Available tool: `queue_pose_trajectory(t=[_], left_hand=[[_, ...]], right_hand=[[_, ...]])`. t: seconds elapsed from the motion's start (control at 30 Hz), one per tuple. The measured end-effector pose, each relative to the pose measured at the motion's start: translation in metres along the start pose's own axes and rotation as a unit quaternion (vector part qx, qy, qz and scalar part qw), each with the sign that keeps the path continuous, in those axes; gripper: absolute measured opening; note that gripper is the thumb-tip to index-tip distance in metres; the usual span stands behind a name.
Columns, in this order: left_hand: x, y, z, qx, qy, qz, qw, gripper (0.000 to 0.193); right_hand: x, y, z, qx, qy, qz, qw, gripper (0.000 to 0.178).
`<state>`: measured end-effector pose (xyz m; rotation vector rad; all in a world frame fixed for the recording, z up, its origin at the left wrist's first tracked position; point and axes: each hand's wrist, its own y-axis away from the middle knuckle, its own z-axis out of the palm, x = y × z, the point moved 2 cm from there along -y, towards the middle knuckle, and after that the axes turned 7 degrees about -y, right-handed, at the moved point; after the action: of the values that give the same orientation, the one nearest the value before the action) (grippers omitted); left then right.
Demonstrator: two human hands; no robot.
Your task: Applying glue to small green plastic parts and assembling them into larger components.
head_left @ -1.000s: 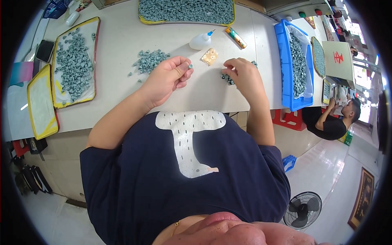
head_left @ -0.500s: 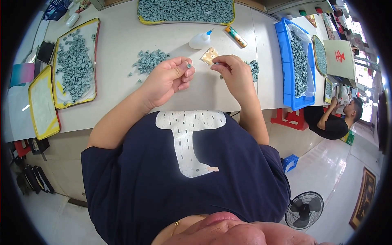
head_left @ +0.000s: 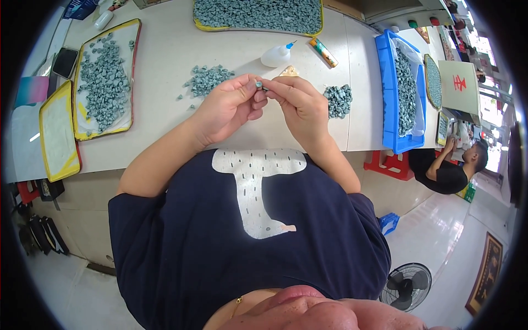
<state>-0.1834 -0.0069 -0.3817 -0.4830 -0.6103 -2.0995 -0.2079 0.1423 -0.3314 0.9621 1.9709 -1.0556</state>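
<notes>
My left hand (head_left: 230, 107) pinches a small grey-green piece (head_left: 259, 84) between thumb and fingertips. Against it, from the right, come the closed fingertips of my right hand (head_left: 303, 109); a tiny dark bit shows there, too small to name. One loose pile of grey-green pieces (head_left: 208, 80) lies beyond my left hand. Another pile, of darker pieces (head_left: 338, 101), sits just right of my right hand. Behind the right hand, a patterned yellowish block (head_left: 289, 71) is mostly hidden. A white squeeze bottle with a blue tip (head_left: 276, 56) lies farther back.
Yellow-rimmed trays of pieces stand at the left (head_left: 104, 82) and far middle (head_left: 258, 16). A bare tray (head_left: 58, 132) and a phone (head_left: 65, 62) are at far left. A blue bin (head_left: 388, 99) stands right, a small tube (head_left: 323, 52) behind. A person (head_left: 448, 168) sits at right.
My right hand has moved left from beside the patterned block, and its fingertips now meet the piece in my left hand. The view has shifted slightly.
</notes>
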Motion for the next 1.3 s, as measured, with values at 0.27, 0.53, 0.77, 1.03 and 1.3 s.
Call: queue_pose_trajectory(t=[0.27,0.53,0.77,1.03,1.3], left_hand=[[-0.001,-0.001,0.001,0.006,-0.004,0.006,1.000,0.019],[-0.004,0.001,-0.001,0.024,-0.036,0.031,0.999,0.017],[-0.003,0.005,-0.004,0.050,-0.107,0.084,0.989,0.015],[-0.007,0.009,-0.003,0.081,-0.234,0.183,0.951,0.014],[0.000,0.011,0.001,0.125,-0.340,0.229,0.904,0.014]], right_hand=[[0.001,0.004,-0.002,0.040,0.073,-0.025,0.996,0.024],[-0.002,0.003,0.005,0.060,0.150,-0.137,0.977,0.020],[0.001,0.005,0.011,0.062,0.169,-0.211,0.961,0.019],[-0.001,0.005,0.014,0.080,0.130,-0.249,0.956,0.021],[0.004,0.010,0.014,0.085,0.078,-0.177,0.977,0.018]])
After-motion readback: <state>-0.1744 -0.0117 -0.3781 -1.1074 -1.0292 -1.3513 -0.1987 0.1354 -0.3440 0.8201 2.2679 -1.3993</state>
